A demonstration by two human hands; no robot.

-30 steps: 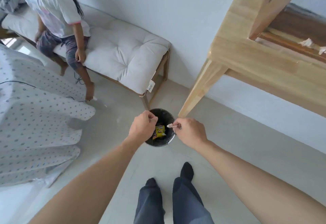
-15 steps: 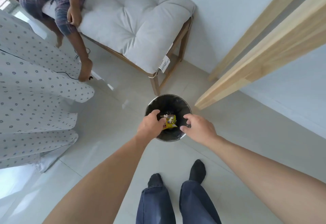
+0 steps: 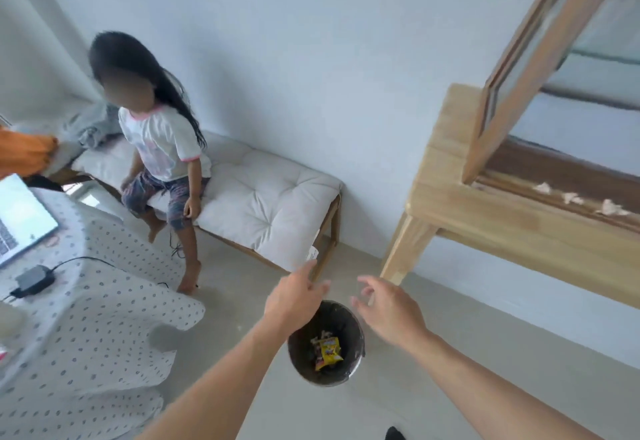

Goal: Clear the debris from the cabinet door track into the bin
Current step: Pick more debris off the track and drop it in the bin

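Pale floor; left hand [image 3: 294, 301] and right hand [image 3: 388, 309] outstretched above bin [image 3: 356, 332], fingers spread, empty.

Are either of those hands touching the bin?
Apart. The head view shows both the left hand and right hand open above the bin, holding nothing.

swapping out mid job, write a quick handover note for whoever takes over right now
Left hand: open, empty, above the bin.
Right hand: open, empty, also above the bin.
Bin: on the floor below both hands, with a yellow wrapper and scraps inside.
Done: some debris is binned.
Left: three pale paper bits lie in the cabinet door track; pick them out and bin them.
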